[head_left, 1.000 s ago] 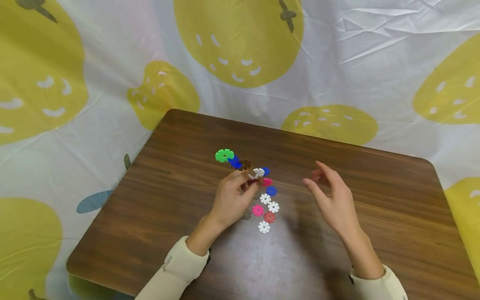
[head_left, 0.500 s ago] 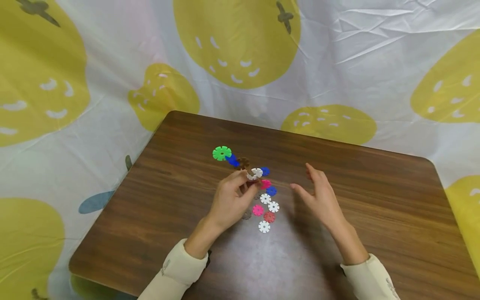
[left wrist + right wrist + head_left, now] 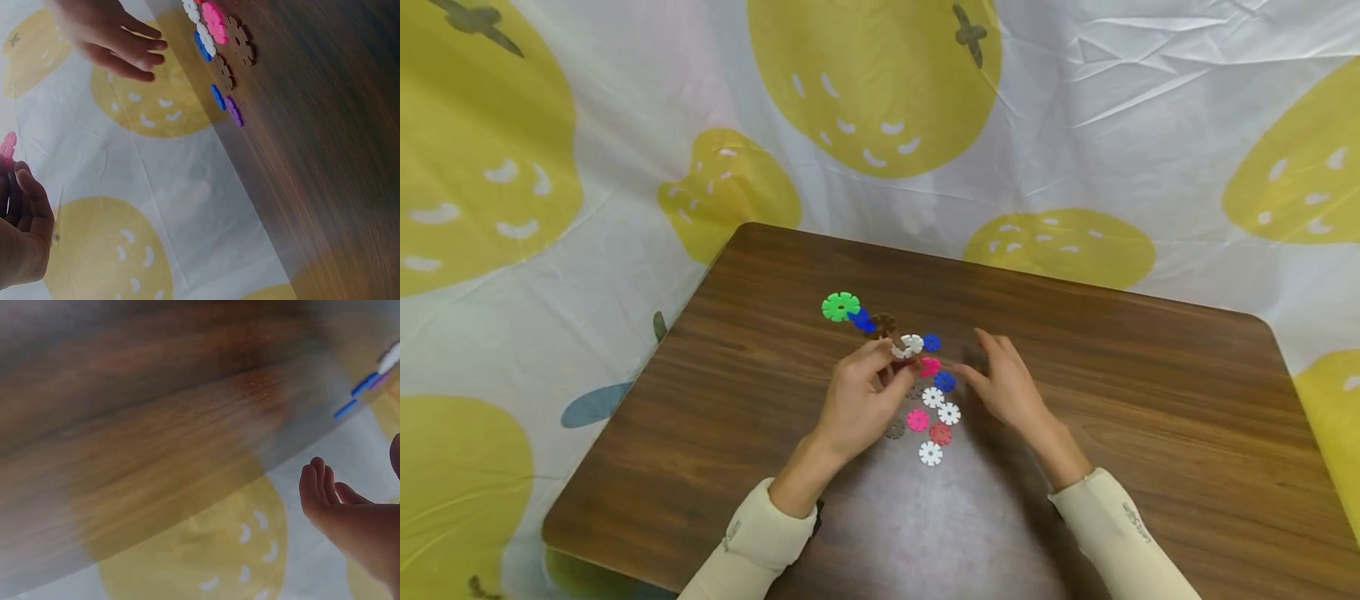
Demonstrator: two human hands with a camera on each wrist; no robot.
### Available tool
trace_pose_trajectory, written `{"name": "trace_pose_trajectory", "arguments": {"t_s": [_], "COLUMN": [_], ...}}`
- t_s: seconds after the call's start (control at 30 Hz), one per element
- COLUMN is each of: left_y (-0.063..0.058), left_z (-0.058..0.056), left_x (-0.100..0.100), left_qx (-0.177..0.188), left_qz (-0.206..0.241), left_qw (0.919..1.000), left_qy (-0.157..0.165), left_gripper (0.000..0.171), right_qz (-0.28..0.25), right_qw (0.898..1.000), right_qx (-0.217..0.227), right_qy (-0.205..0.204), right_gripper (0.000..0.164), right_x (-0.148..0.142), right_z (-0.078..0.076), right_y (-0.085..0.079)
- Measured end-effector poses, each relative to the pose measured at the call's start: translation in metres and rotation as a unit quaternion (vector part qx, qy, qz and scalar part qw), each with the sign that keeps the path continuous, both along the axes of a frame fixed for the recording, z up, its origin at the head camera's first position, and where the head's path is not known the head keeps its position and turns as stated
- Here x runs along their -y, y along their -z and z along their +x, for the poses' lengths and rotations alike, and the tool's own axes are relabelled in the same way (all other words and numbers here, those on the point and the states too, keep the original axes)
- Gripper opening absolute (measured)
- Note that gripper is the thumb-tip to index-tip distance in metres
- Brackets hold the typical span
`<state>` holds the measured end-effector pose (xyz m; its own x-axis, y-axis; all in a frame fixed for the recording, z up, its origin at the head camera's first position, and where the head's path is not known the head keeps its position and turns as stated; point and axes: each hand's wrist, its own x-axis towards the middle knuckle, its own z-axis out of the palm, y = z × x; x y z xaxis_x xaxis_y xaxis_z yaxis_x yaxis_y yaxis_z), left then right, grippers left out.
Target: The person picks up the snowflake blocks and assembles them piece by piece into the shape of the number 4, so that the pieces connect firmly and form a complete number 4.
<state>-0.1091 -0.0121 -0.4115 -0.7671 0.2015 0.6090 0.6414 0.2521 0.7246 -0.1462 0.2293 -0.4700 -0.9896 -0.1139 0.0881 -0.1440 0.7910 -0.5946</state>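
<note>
My left hand (image 3: 865,400) pinches a chain of joined notched plastic discs above the table. A green disc (image 3: 840,307) ends the chain at the far left, followed by a blue disc (image 3: 861,320), a brown disc (image 3: 884,324) and a white disc (image 3: 912,345). At the fingertips shows a pink disc (image 3: 929,367), seen also above my left hand (image 3: 25,219) in the left wrist view. My right hand (image 3: 1007,387) is just right of the chain, fingers extended, holding nothing. In the right wrist view my right hand (image 3: 344,515) appears with its fingers bent upward.
Loose discs lie on the brown wooden table (image 3: 1112,367) below the hands, among them a blue disc (image 3: 944,381), a white disc (image 3: 930,453) and a red disc (image 3: 941,434). A fruit-patterned cloth (image 3: 887,208) hangs behind the table's back edge.
My right hand has moved left, closer to the left hand and the chain. The chain's green end has shifted slightly left and up; my left hand keeps its grip.
</note>
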Motion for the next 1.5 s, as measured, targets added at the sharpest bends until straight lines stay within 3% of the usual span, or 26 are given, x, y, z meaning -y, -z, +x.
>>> {"name": "trace_pose_trajectory", "arguments": {"t_s": [0.2,0.33,0.43,0.6,0.8,1.03,1.17,1.5], "left_y": [0.000,0.000,0.000,0.000,0.000,0.002,0.003,0.005], "left_z": [0.000,-0.001,-0.001,-0.001,0.000,0.000,0.000,-0.001], "left_x": [0.002,0.003,0.004,0.004,0.002,0.001,-0.001,-0.005], "left_qx": [0.004,0.003,0.005,0.008,0.009,0.005,0.005,-0.010], "left_qz": [-0.001,0.000,0.000,-0.002,-0.001,0.006,0.012,0.018], "left_qw": [1.0000,1.0000,1.0000,0.9999,0.9999,0.9999,0.9998,0.9996], "left_qy": [-0.002,-0.005,-0.008,-0.011,-0.007,-0.014,-0.016,-0.018], "left_gripper": [0.006,0.006,0.005,0.004,0.006,0.006,0.007,0.007], "right_qz": [0.025,0.038,0.051,0.080,0.081,-0.007,-0.029,-0.075], "right_qw": [1.000,0.999,0.998,0.996,0.997,1.000,0.999,0.997], "right_qx": [0.014,-0.004,-0.018,-0.022,-0.010,0.024,0.022,-0.008], "right_qy": [-0.008,-0.021,-0.029,-0.023,-0.016,0.001,0.002,-0.001], "right_gripper": [0.067,0.049,0.039,0.040,0.030,0.014,0.011,0.014], "right_x": [0.011,0.018,0.024,0.032,0.033,0.030,0.028,0.021], "right_z": [-0.025,-0.038,-0.045,-0.051,-0.050,-0.045,-0.039,-0.011], "right_y": [0.010,0.016,0.020,0.022,0.022,0.017,0.013,-0.019]}}
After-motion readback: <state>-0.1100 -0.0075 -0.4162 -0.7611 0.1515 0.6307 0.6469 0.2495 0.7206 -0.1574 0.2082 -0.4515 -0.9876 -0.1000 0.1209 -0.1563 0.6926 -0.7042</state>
